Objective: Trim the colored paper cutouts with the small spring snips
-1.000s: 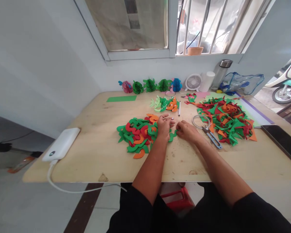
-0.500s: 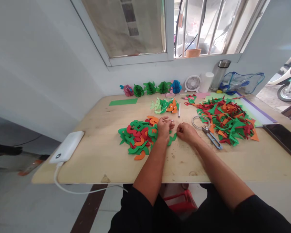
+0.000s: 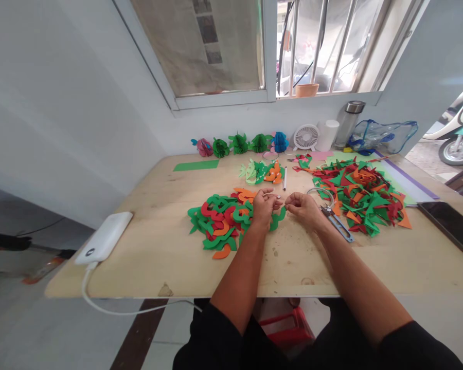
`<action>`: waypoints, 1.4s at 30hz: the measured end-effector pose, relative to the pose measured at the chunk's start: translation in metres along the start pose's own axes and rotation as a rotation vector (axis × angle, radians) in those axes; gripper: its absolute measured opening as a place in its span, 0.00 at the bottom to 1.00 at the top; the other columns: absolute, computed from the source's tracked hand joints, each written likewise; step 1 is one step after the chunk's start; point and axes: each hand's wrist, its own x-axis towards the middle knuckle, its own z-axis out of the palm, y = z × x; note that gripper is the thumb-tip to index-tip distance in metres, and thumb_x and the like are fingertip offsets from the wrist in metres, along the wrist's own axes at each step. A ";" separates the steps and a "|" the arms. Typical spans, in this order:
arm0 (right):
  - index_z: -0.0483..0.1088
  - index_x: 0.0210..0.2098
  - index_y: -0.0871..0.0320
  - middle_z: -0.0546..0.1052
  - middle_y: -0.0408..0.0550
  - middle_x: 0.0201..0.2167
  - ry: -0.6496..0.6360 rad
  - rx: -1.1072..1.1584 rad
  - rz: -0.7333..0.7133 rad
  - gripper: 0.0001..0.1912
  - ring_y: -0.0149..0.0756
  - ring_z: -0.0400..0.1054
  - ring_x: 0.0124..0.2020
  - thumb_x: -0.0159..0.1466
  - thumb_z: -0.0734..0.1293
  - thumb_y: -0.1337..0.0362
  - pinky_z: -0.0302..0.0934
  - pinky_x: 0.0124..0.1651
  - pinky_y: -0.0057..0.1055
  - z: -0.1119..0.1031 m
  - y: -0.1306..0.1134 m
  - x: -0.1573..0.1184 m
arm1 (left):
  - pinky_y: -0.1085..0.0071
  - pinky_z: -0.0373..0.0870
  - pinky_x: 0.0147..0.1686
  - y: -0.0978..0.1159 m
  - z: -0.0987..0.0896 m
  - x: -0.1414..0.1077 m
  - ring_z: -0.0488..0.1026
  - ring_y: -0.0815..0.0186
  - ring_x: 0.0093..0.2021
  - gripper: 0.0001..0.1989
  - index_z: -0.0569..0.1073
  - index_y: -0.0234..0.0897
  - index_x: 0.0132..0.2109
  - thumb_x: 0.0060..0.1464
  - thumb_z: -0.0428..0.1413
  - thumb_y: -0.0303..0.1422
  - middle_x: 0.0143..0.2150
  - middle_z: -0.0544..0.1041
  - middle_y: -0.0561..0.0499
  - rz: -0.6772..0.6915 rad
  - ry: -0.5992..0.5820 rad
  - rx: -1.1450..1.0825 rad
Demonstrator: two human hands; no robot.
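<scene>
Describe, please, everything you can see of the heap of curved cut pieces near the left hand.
The heap consists of flat, curved and wavy pieces in green, red and orange, apparently paper or thin foam. They overlap in a loose, unsorted spread on the pale wooden tabletop. An orange arc lies at its near edge. The left hand and forearm hide some of its right side; whether they touch it is unclear.

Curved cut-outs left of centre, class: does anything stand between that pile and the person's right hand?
Yes: the left hand crosses the pile's right edge, between most of it and the right hand. Nothing visible blocks the right hand from the green piece beyond the left wrist.
</scene>
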 end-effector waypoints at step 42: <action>0.70 0.29 0.58 0.75 0.47 0.26 0.391 -0.218 -0.112 0.10 0.31 0.65 0.24 0.55 0.62 0.59 0.59 0.28 0.28 -0.010 -0.018 -0.008 | 0.81 0.67 0.25 0.001 0.010 -0.018 0.69 0.76 0.28 0.33 0.66 0.39 0.55 0.38 0.58 0.20 0.42 0.75 0.46 0.174 -0.347 0.042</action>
